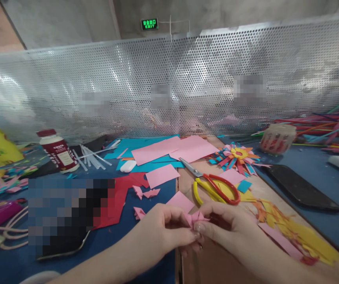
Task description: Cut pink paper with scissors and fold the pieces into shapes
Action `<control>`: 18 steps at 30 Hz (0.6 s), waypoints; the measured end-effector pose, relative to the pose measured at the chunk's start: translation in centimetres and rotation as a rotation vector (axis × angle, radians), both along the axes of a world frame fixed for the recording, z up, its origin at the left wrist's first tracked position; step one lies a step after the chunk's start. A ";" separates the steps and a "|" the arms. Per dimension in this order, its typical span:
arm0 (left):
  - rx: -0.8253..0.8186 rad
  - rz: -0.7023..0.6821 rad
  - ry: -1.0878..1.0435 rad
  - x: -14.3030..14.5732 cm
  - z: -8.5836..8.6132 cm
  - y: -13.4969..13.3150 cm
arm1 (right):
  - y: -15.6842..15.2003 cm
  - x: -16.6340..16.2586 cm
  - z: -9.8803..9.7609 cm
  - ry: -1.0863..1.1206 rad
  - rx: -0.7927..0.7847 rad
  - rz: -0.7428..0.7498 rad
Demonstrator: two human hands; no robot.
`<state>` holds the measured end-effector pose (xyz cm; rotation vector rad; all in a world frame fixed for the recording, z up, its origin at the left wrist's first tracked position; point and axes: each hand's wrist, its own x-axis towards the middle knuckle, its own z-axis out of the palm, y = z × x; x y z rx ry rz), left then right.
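Note:
Between my two hands is a small folded piece of pink paper point(198, 217), pinched by the fingers of both. My left hand point(169, 225) grips its left side, and my right hand point(224, 223) grips its right side with thumb and fingertips. Part of the fold is hidden behind the fingers. Several similar small folded pink papers point(151, 193) lie to the left of my hands on the blue tabletop. Just beyond my hands are a flat pink sheet point(181, 202) and scissors point(216, 188) with one red and one yellow handle.
Pink sheets point(157, 150) overlap blue paper point(125, 146) further back. A paper flower point(237, 154), a black phone point(302, 187) and yellow paper strips point(305, 232) lie right. Left are red paper point(118, 207), a Costa bottle point(57, 152) and a white earphone case point(128, 166). A perforated metal screen point(128, 79) stands behind.

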<state>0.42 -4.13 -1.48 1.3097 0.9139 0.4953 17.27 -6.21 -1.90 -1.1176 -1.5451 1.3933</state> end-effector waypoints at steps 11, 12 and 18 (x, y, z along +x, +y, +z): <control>0.080 0.010 0.086 0.1 0.3 -0.5 | 0.1 0.4 -0.6 -0.014 -0.004 0.027; 0.090 0.014 0.099 0.1 0.4 -0.5 | 0.2 0.3 -0.6 -0.014 -0.005 0.026; 0.131 0.004 0.138 0.1 0.5 -0.6 | 0.0 0.3 -0.5 -0.009 0.005 0.008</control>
